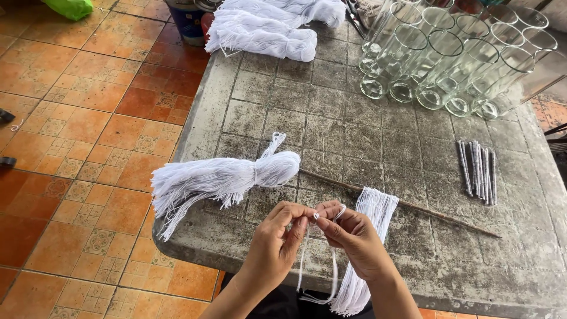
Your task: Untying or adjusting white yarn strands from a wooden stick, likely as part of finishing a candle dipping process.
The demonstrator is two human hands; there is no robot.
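Observation:
My left hand (279,236) and my right hand (353,236) meet over the front edge of a grey concrete table (331,118), fingertips pinched together on thin white strings (333,274) that loop down below them. A flat bunch of white string (371,215) lies under my right hand and hangs off the table edge. To the left lies a tied bundle of white string (224,177) with a knotted head. A thin brown stick (413,207) runs across the table behind my hands.
Several tall clear glass cylinders (449,59) stand at the back right. A small pile of thin grey sticks (478,171) lies at the right. More white string bundles (266,29) sit at the far edge. Orange tiled floor (77,147) lies to the left.

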